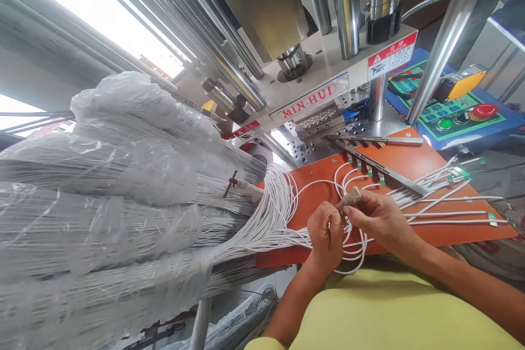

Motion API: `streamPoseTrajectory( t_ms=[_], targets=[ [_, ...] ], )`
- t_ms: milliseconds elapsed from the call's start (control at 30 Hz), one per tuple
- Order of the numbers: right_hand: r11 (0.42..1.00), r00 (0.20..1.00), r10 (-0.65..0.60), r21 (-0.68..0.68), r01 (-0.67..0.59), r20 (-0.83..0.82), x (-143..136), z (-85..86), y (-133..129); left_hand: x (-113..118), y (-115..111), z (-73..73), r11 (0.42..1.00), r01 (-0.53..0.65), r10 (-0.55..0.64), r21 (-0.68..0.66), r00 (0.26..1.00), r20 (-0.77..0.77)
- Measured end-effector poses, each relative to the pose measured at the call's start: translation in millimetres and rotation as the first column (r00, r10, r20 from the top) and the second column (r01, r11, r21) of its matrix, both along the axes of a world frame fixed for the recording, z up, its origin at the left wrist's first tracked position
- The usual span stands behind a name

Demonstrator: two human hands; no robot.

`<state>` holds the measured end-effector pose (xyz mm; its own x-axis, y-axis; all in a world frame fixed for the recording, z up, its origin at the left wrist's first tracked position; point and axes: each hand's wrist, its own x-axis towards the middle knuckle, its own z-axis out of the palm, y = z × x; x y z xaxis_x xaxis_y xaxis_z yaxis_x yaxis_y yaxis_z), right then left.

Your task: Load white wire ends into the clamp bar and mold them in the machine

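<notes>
My left hand (326,235) is closed, thumb against curled fingers, over the orange board. Close beside it, my right hand (379,219) is pinched, its fingertips meeting those of the left. A worn, brownish cover (350,197) wraps a finger of the right hand. Whatever lies between the fingertips is too small and hidden to name. White cables (276,208) run from a thick bundle on the left towards and beneath both hands, and some loop below them. Just beyond the hands, several cable ends with small green-and-metal connectors (370,171) sit along a slim metal bar (394,174).
A press marked MIN-HUI (309,99) stands ahead, with a metal mould block (320,123) under it. Plastic-wrapped cable bundles (98,219) fill the left. More cables lie across the orange board (414,156) at right, below a blue control panel (459,115) with a red button.
</notes>
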<state>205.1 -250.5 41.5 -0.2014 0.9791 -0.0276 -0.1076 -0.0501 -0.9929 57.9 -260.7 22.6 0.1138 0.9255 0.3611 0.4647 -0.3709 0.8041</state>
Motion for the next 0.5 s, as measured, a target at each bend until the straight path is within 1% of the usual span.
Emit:
streamPoseTrajectory(
  t_ms=[100, 133, 200, 233, 267, 300, 367, 400, 433, 467, 500],
  targets=[
    [1.0, 0.999, 0.005, 0.001, -0.005, -0.045, -1.2, -2.8, 6.8, 1.9, -5.2, -6.7, 0.999, -0.043, 0.043, -0.004, 0.997, 0.06],
    [1.0, 0.999, -0.022, -0.005, 0.022, -0.038, -1.1, -4.0, 10.3, 2.5, -8.2, -7.8, 1.0, -0.019, 0.02, -0.005, 0.997, 0.074],
    [0.991, 0.993, -0.119, -0.057, 0.118, -0.024, -0.7, -4.9, 17.0, 4.2, -15.1, -6.7, 0.997, 0.081, -0.083, 0.017, 0.989, 0.122],
    [0.985, 0.988, -0.154, -0.086, 0.152, -0.022, -0.1, -3.8, 18.8, 5.3, -17.8, -4.3, 0.991, 0.13, -0.134, 0.039, 0.979, 0.156],
    [0.98, 0.984, -0.175, -0.103, 0.172, -0.028, 1.0, -1.2, 18.9, 6.4, -19.4, -0.9, 0.987, 0.152, -0.16, 0.055, 0.969, 0.19],
    [0.98, 0.983, -0.178, -0.101, 0.173, -0.039, 3.3, 2.6, 16.9, 7.3, -19.7, 3.5, 0.989, 0.135, -0.143, 0.054, 0.964, 0.222],
    [0.981, 0.98, -0.192, -0.041, 0.19, -0.048, 13.6, 10.9, 6.8, 8.1, -16.8, 13.1, 0.999, 0.033, -0.034, 0.009, 0.966, 0.256],
    [0.972, 0.971, -0.237, -0.008, 0.237, -0.027, 22.5, 13.4, -0.2, 7.8, -14.5, 17.5, 1.0, 0.001, 0.006, -0.025, 0.967, 0.256],
    [0.944, 0.944, -0.329, 0.026, 0.329, 0.016, 33.8, 13.8, -7.6, 7.1, -12.2, 20.9, 0.998, -0.009, 0.023, -0.055, 0.966, 0.256],
    [0.913, 0.908, -0.408, 0.06, 0.404, 0.096, 47.0, 11.6, -14.9, 6.1, -10.2, 23.2, 0.997, -0.001, 0.02, -0.073, 0.964, 0.264],
    [0.886, 0.866, -0.463, 0.116, 0.449, 0.187, 61.0, 7.2, -21.7, 5.0, -8.8, 24.4, 0.996, 0.024, 0.001, -0.086, 0.961, 0.276]
  ],
)
